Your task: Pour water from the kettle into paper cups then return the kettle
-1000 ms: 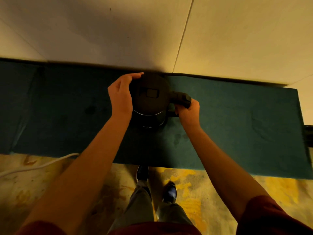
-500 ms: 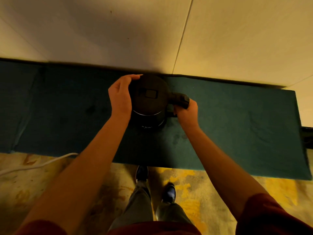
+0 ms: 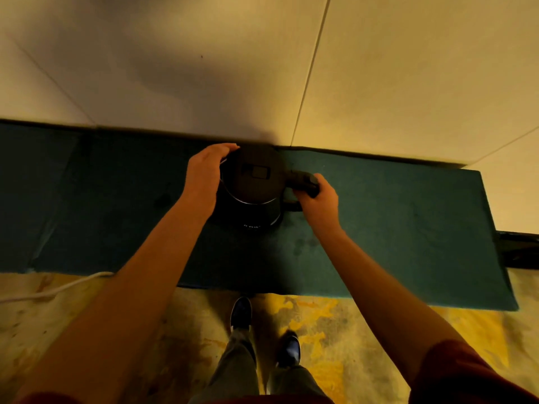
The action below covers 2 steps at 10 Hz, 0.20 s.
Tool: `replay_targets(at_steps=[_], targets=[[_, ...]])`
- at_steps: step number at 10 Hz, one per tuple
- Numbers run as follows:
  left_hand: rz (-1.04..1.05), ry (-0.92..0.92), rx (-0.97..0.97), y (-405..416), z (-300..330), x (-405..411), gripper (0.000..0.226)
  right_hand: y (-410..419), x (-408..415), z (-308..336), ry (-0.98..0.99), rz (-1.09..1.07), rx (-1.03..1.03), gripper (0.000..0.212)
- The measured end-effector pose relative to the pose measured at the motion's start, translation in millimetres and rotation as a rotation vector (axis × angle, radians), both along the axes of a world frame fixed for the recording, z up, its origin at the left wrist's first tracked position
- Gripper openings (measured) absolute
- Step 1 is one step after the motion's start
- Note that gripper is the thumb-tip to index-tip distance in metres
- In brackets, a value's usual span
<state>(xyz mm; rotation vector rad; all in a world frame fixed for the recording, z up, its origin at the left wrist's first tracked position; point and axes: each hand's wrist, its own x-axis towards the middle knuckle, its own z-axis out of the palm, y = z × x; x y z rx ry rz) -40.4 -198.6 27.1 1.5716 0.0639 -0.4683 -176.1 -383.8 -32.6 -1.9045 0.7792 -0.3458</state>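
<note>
Green felt-like cloth covers the long shelf that runs along the pale wall, and on it, tight against the back edge near the middle, stands the black kettle, upright with its lid down. It looks like a hard plastic body, rigid and smooth, so it would likely slide in a palm; if full it would be heavy and slosh, though how much water it holds cannot be seen. The handle, sticking out toward the shelf's right end, is the sensible place to lift it from.

Both arms reach down to it. The left hand is cupped wide against the kettle's left side, fingers curling round toward the wall. The right hand is wrapped around the handle from below, closed on it.

No paper cups show anywhere in this view, so I cannot judge whether pouring is done. Dark damp-looking spots mark the cloth just in front of the kettle. A white cable trails over the stained yellow floor below the shelf's left front edge, clear of the kettle. Nothing else crowds the shelf.
</note>
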Motion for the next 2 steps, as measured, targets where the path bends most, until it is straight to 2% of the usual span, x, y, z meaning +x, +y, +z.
replay_targets(at_steps=[1,2], targets=[[0.013,-0.01,0.076,6.7,8.0,0.8,0.024,1.4,-6.6,8.6,0.04,0.01,-0.016,0.027],[0.038,-0.148,0.218,12.3,21.8,-5.5,0.02,0.0,-17.7,20.5,-0.047,0.039,0.02,0.033]])
